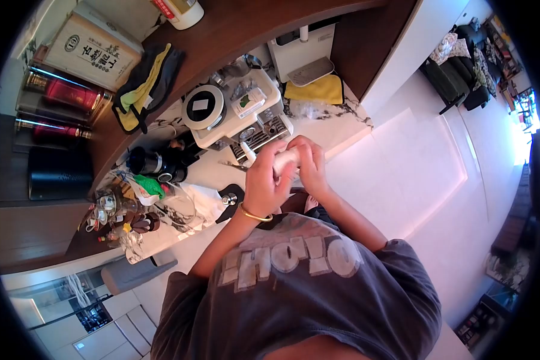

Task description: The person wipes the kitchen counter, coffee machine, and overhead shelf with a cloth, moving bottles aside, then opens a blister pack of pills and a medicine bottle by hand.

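Note:
Both hands are raised together in front of a white coffee machine [246,108], above the counter's front edge. Between them is a white, rounded object [286,161], mostly covered by the fingers. My left hand [267,175], with a gold bangle at the wrist, wraps its fingers round one side of it. Pressed against the other side is my right hand [311,167], its fingers curled over the top. What the white object is cannot be made out. A small white spout-like piece [248,152] shows just beside the left hand's fingers.
The marble-patterned counter [348,120] holds a yellow cloth [315,90], a black grinder-like device [156,165], a white cloth [201,203] and assorted small items. A wooden shelf [222,27] above carries boxes and a black-and-yellow cloth [147,87].

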A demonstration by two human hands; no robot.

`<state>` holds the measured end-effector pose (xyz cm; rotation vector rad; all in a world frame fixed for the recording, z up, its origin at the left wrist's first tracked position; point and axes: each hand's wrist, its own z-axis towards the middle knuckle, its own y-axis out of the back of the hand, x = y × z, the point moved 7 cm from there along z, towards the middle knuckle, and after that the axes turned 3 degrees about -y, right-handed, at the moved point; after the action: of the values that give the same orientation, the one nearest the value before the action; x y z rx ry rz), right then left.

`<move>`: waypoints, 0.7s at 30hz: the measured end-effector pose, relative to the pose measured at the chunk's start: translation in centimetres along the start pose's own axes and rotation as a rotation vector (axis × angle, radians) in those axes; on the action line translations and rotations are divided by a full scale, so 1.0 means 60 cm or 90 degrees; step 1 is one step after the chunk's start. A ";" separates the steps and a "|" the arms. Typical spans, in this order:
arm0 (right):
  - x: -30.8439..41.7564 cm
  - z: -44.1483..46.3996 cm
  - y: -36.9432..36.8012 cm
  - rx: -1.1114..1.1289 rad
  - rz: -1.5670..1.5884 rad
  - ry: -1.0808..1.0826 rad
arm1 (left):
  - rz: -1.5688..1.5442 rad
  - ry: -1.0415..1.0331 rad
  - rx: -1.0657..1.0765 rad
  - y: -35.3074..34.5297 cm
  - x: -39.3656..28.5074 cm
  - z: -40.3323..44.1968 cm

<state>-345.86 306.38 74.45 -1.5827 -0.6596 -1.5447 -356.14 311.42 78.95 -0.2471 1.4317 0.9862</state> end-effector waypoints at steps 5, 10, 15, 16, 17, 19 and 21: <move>-0.004 0.008 0.020 -0.035 -0.006 0.024 | -0.371 0.202 0.055 -0.010 0.051 -0.006; -0.007 0.015 0.025 -0.016 -0.143 0.075 | 0.098 -0.108 0.010 0.000 0.008 0.002; -0.047 0.019 0.045 -0.082 -0.134 0.031 | 0.168 -0.128 0.055 -0.017 0.035 0.024; -0.044 0.020 0.044 -0.070 -0.234 0.043 | 0.216 -0.113 0.128 -0.027 0.048 0.032; -0.040 0.021 0.041 -0.058 -0.334 0.055 | 0.263 -0.096 0.201 -0.038 0.064 0.038; -0.032 0.026 0.036 -0.046 -0.353 0.033 | 0.281 -0.139 0.214 -0.045 0.080 0.058; -0.033 0.036 0.038 -0.044 -0.373 0.009 | 0.275 -0.161 0.176 -0.044 0.081 0.091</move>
<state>-343.02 307.27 72.26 -1.4992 -1.1446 -2.0106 -351.25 315.60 74.58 0.3933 1.3926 1.1042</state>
